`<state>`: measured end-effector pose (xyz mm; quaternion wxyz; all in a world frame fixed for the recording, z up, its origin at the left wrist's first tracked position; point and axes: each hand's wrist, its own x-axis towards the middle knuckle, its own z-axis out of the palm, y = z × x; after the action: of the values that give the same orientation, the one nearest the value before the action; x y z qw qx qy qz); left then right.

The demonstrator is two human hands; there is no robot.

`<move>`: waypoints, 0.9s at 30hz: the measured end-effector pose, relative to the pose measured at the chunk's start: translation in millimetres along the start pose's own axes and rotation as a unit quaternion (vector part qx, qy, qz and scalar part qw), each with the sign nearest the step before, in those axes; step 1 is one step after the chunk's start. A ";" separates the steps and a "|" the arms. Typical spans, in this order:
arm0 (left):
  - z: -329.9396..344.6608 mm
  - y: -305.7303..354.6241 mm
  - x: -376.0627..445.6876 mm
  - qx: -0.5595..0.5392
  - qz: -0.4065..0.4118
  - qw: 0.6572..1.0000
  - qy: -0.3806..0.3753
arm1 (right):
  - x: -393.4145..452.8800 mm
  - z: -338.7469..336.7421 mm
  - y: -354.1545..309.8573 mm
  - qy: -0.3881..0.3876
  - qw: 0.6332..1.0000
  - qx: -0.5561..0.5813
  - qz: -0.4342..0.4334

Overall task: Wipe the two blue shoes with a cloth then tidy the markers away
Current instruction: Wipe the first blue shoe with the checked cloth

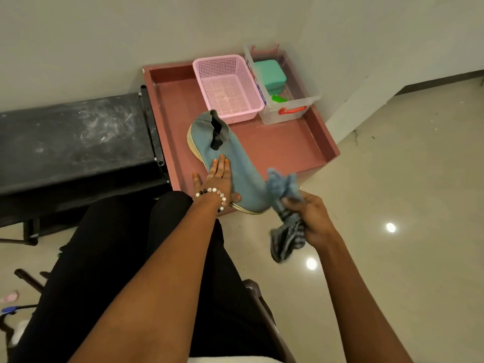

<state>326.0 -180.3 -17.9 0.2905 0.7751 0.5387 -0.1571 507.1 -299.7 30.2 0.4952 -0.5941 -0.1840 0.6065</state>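
Fingers of my left hand lie straight and flat on the blue shoe, my right hand bunches the cloth

Left fingers press side by side on the upper, thumb spread toward the sole, pinning the shoe on the pink tray, toe hanging off the near edge. Right fingers curl round the striped cloth, its loose end just beside the toe. Fabric upper looks soft and light, likely to dent and slide when I rub, so I judge the firmer sole edge the best hold. I see only one shoe and no markers; pink basket stands behind
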 end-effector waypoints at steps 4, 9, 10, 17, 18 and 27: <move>-7.4 7.4 -7.1 0.029 0.032 0.993 0.112 | -10.8 -0.5 5.1 0.082 0.958 0.265 0.076; -10.8 23.2 -45.5 -0.289 0.107 0.927 0.215 | -11.4 18.2 -1.9 0.057 0.979 0.190 0.041; -10.2 28.8 -52.9 -0.364 0.103 0.902 0.209 | -12.1 23.9 -2.5 0.036 0.974 0.223 0.018; -15.0 68.5 -96.1 -0.484 0.144 0.863 0.027 | -29.9 51.0 -25.6 0.061 0.975 0.205 -0.068; -13.8 70.5 -97.0 -0.469 0.154 0.869 0.015 | -33.2 50.4 -29.1 0.051 0.976 0.203 -0.065; -15.5 68.4 -96.5 -0.528 0.176 0.830 -0.040 | -51.2 30.4 -30.5 0.066 0.998 -0.009 0.014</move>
<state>352.5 -259.6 67.1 0.6994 0.5786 0.3820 0.1739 481.3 -317.1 89.4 0.4925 -0.6394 -0.1479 0.5716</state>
